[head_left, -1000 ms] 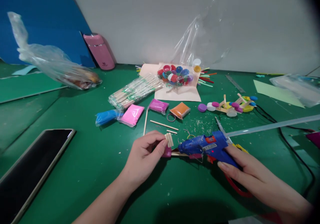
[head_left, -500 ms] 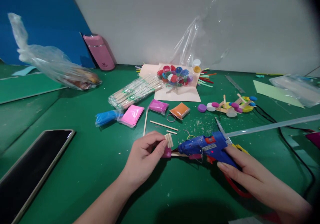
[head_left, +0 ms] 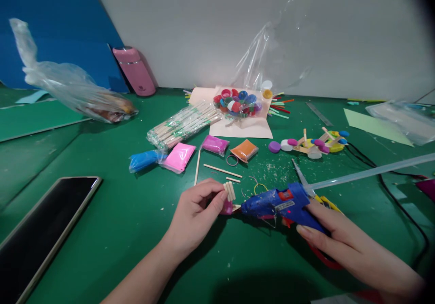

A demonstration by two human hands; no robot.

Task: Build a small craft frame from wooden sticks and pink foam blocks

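Observation:
Between the thumb and fingers of my left hand is a small bundle of short wooden sticks, held upright. Just below it a pink piece shows, partly behind my fingers. My right hand is wrapped round a blue hot glue gun, its nozzle pointing left at the pink piece. I cannot tell whether the nozzle touches it. A long clear glue stick juts from the gun's back. Scissors with yellow and red handles lie partly hidden beneath the gun and hand.
Loose wooden sticks and clay packets lie beyond my hands. Farther back are bagged sticks and bottle caps. At right sit a stick-and-cap model and a black cord; at left, a phone.
The glue gun's nozzle has dipped slightly, and the gun has shifted a little down with my right hand. My left hand and its sticks have stayed almost still.

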